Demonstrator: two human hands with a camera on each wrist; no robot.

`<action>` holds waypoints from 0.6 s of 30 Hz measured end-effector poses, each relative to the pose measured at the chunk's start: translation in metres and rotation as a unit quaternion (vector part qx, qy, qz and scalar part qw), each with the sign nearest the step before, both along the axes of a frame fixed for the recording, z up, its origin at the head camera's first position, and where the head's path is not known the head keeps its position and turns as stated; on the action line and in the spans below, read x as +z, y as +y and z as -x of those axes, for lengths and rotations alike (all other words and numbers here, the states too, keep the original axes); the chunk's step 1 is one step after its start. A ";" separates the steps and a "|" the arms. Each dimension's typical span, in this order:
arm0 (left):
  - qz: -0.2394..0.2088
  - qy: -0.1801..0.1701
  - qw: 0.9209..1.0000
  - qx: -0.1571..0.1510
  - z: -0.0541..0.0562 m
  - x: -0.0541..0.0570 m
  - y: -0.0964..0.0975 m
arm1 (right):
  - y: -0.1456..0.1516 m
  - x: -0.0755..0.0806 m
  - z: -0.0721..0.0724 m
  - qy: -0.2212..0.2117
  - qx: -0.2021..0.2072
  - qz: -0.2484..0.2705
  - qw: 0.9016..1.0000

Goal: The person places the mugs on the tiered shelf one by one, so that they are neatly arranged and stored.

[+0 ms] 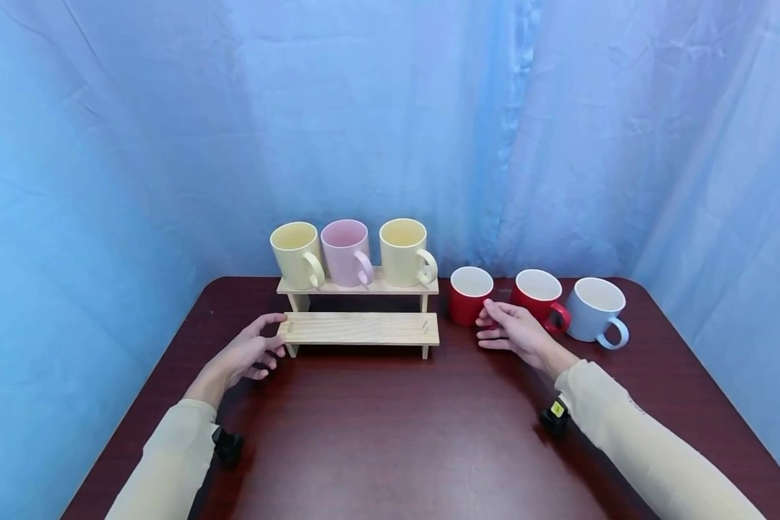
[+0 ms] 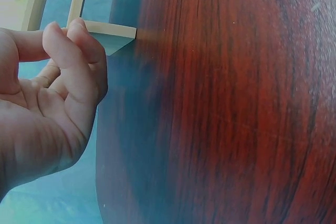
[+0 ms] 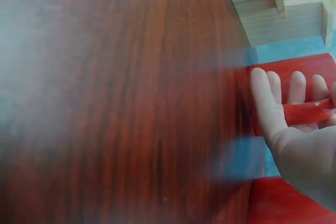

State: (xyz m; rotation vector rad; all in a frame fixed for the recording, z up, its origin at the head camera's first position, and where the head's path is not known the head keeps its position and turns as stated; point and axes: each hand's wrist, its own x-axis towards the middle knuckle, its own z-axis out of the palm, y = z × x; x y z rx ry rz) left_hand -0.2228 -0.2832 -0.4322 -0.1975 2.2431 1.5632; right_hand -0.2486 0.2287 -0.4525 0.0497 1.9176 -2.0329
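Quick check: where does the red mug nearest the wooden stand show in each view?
Head: red mug right of centre, beside the wooden stand.
Left wrist: not in it.
Right wrist: red mug at the right edge, about mid-height.
Shared landmark: wooden stand, near centre in head, upper left in left wrist, upper right in right wrist.

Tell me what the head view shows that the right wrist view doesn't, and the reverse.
Only the head view shows the left hand, at the left end of the wooden stand, and the light blue mug.

Only the right wrist view plainly shows the handle of the held red mug; from the head, the right hand mostly covers it.

Both share that hand and mug, the other red mug, at least part of the stand, and the table.
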 end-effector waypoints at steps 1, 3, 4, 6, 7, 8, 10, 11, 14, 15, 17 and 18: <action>0.000 0.000 1.000 -0.001 0.000 0.000 0.001 | 0.000 0.000 -0.001 0.002 -0.001 0.002 1.000; 0.001 0.000 1.000 0.000 -0.001 0.001 0.001 | 0.001 -0.002 -0.003 0.005 -0.003 0.005 1.000; 0.001 0.000 1.000 0.000 0.000 0.001 0.002 | 0.002 -0.002 -0.003 0.007 -0.005 0.007 1.000; 0.002 -0.001 1.000 -0.001 0.001 0.000 0.003 | 0.004 -0.004 -0.005 0.011 -0.009 0.009 1.000; 0.002 -0.001 1.000 -0.002 0.001 0.000 0.003 | 0.004 -0.004 -0.006 0.013 -0.010 0.008 1.000; 0.001 -0.002 1.000 -0.003 0.001 0.000 0.004 | 0.005 -0.004 -0.007 0.015 -0.011 0.007 1.000; 0.001 -0.003 1.000 -0.006 0.000 0.000 0.003 | 0.006 -0.004 -0.009 0.017 -0.010 0.002 1.000; 0.001 -0.004 1.000 -0.006 0.000 0.000 0.003 | 0.006 -0.003 -0.010 0.018 -0.008 0.000 1.000; 0.002 -0.004 1.000 -0.003 -0.001 0.001 0.002 | 0.005 0.000 -0.016 0.016 -0.001 -0.004 1.000; 0.002 -0.004 1.000 -0.002 -0.002 0.001 0.001 | 0.006 0.002 -0.018 0.016 0.001 -0.005 1.000; 0.000 -0.004 1.000 -0.002 -0.002 0.002 0.002 | 0.007 0.006 -0.024 0.013 0.000 -0.005 1.000; -0.002 -0.004 1.000 -0.004 -0.002 0.002 0.003 | 0.009 0.009 -0.028 0.013 -0.002 -0.006 1.000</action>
